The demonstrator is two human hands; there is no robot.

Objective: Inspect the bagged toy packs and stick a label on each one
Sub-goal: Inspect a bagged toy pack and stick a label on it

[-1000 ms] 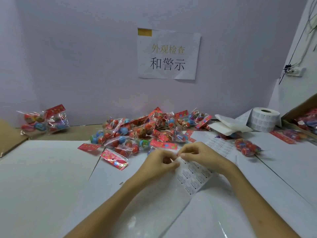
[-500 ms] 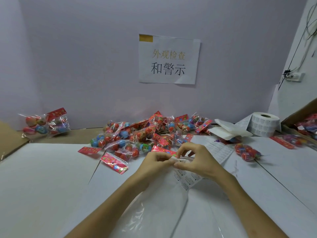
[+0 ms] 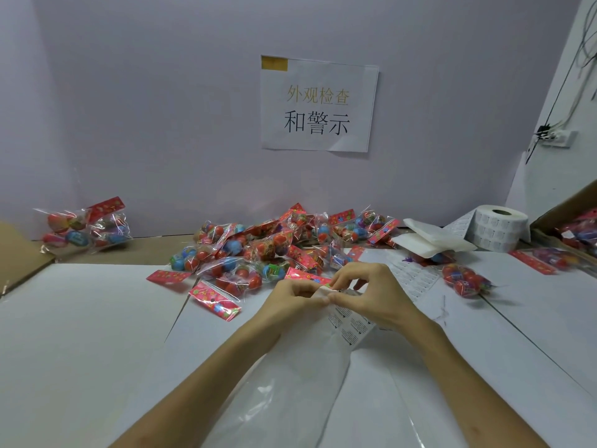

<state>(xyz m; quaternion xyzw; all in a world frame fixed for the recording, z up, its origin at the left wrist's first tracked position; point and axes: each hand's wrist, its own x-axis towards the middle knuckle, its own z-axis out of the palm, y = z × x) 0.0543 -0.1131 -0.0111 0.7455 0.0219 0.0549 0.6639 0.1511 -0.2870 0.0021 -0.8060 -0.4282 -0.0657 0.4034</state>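
At the centre of the white table (image 3: 80, 318), the left hand (image 3: 290, 295) and right hand (image 3: 371, 297) each pinch the top edge of a flat printed label sheet (image 3: 350, 326). At 12 o'clock is a heap of bagged toy packs (image 3: 265, 250), crinkly clear bags holding glossy round red and blue toys. At 3 o'clock a cardboard box (image 3: 562, 211) holds more, beside a cylindrical label roll (image 3: 497, 231).

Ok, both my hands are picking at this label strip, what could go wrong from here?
The left hand and right hand both pinch the top edge of the label strip, so a label could crease or stick to a finger. The pile of toy packs lies just behind the hands, with a loose pack to the right; labelled and unlabelled ones could get mixed.
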